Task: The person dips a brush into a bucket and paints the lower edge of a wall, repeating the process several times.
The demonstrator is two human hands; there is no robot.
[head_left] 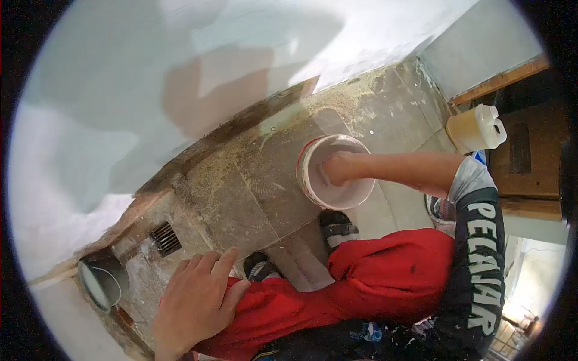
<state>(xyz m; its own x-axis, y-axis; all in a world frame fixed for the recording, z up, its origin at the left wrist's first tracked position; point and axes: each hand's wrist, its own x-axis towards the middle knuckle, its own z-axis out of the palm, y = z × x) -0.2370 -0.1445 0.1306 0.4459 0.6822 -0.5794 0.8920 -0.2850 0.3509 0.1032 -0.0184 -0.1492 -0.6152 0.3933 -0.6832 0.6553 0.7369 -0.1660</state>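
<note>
My right hand (338,168) reaches down inside a white bucket (306,191) with a reddish rim, which stands on the tiled floor. Its fingers are hidden from view, and whether they hold anything cannot be made out. Pale material coats the bucket's inner wall. My left hand (205,295) is raised over my red-clad leg (259,307) at the lower left, back up, its fingers apart and empty.
A grey bucket (111,280) stands by the wall at the left, near a floor drain grate (165,239). A yellowish jug (475,129) is at the right, beside a wooden cabinet (530,147). The white wall (90,132) runs along the floor.
</note>
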